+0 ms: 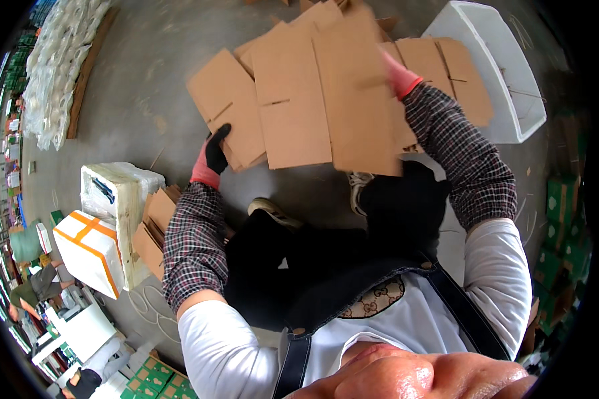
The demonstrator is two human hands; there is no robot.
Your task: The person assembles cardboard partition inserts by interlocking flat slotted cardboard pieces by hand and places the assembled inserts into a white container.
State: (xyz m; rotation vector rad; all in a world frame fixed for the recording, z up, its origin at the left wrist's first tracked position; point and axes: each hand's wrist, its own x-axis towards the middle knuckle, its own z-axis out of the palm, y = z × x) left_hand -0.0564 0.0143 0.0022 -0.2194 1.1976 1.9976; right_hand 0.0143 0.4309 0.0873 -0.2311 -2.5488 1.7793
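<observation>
A flattened cardboard box (291,113) with slits and fold lines spans the space between my hands, above my feet. Its right-hand panel (356,100) is smeared by motion. My left hand (211,157), in a red and black glove, is closed on the lower left edge of the cardboard, with the thumb on top. At the right side, my right hand (402,76), gloved in red, grips the cardboard; its fingers are mostly hidden behind the panel. More flat cardboard (469,76) lies beyond my right hand.
A white foam box (472,60) stands on the far right. To the left are a worn foam box (140,183), an orange-taped white box (90,249) and folded cardboard (154,223). A plastic-wrapped pallet load (60,66) is far left. Green cartons (559,219) stack at right. Loose strapping (150,309) lies on the floor.
</observation>
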